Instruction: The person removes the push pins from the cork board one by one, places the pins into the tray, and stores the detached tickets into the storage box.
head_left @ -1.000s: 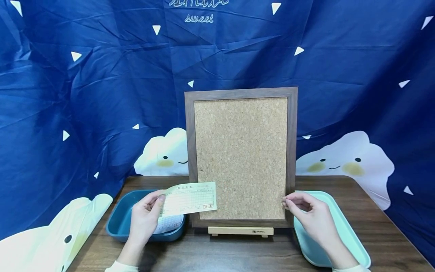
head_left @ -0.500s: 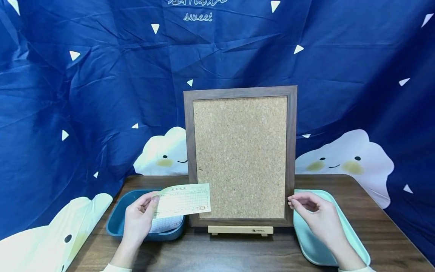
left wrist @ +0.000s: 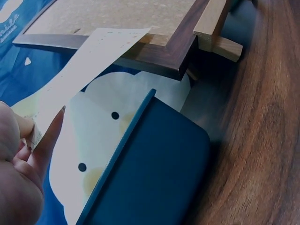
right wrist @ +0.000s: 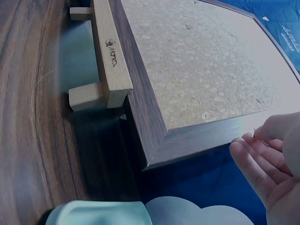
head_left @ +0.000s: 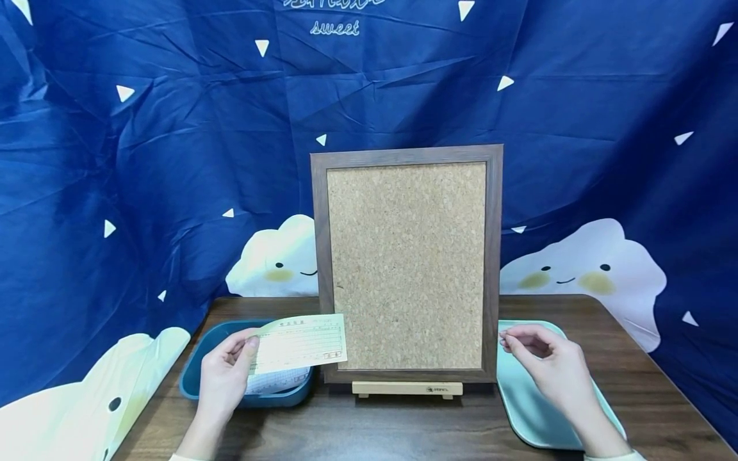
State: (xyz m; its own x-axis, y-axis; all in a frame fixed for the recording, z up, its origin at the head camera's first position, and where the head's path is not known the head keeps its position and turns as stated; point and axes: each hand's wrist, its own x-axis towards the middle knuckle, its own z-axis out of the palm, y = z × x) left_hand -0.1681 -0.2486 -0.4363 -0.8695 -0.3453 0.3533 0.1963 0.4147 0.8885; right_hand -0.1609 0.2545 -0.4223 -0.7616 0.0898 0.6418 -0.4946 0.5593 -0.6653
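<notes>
My left hand [head_left: 221,378] pinches a pale green printed paper slip [head_left: 302,342] by its left end, thumb in front. In the head view the slip overlaps the lower left corner of the framed corkboard [head_left: 409,269] and the blue bin [head_left: 198,365]. The left wrist view shows the slip [left wrist: 89,65] nearly edge-on. To the right of the board, my right hand [head_left: 553,368] hovers over the mint tray [head_left: 533,419]. Its thumb and forefinger pinch a tiny pin-like object [right wrist: 254,133], mostly covered by the fingertips.
A small wooden stand [head_left: 406,388] supports the corkboard upright on the dark wooden table [head_left: 398,429]. Another printed paper [head_left: 277,381] lies in the blue bin. Behind everything hangs a blue cloth backdrop [head_left: 403,77] with clouds.
The left hand has drawn the slip leftward and slightly down, off most of the cork. My right hand has moved right, from the board's frame to over the mint tray.
</notes>
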